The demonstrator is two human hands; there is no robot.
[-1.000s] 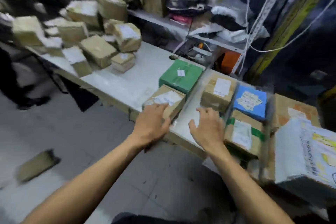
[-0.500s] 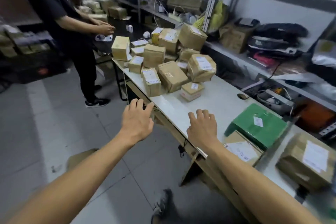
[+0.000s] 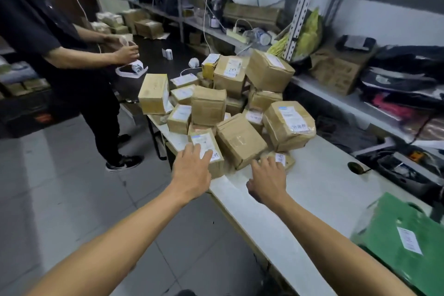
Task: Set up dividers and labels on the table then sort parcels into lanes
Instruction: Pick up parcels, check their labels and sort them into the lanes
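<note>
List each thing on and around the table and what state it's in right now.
Left hand: open, fingers on a labelled box.
Right hand: open, at a small flat parcel.
Box pile: heaped, unsorted.
Green parcel: lying flat, label up.
Table: bare between pile and green parcel.
Other person: standing, holding something pale.

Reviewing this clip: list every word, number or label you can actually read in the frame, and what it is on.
Nothing here can be read with confidence.
Printed labels on the brown parcels: too small and blurred.
Handwriting on the big parcel's label: present, illegible.
Handwriting on the label by the left hand: partly covered, illegible.
Label on the flat parcel at the right hand: blurred.
White label on the green parcel: blurred.
</note>
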